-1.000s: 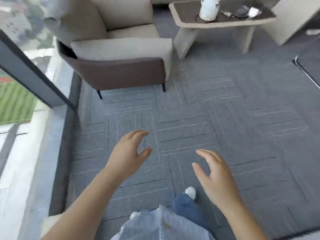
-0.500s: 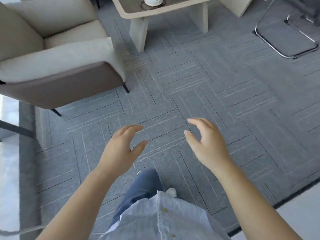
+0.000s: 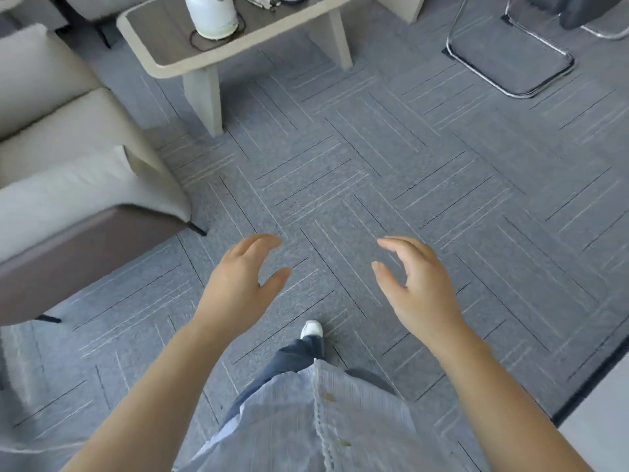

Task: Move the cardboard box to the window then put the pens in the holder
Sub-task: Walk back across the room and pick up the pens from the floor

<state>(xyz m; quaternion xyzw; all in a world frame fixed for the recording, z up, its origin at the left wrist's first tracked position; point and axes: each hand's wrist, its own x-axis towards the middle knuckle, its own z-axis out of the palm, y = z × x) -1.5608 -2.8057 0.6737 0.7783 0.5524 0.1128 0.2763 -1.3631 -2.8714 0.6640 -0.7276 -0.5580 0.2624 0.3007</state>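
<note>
Both grips were held spread and empty over the carpet: the left hand, then the right hand, palms facing. An armchair was seen at left, a bench beyond. Box, pens and holder could not be seen.

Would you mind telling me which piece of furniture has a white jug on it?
The low beige table carries the white jug; the cream armchair does not.

Left hand, right hand raised, empty (fingers curled).
</note>
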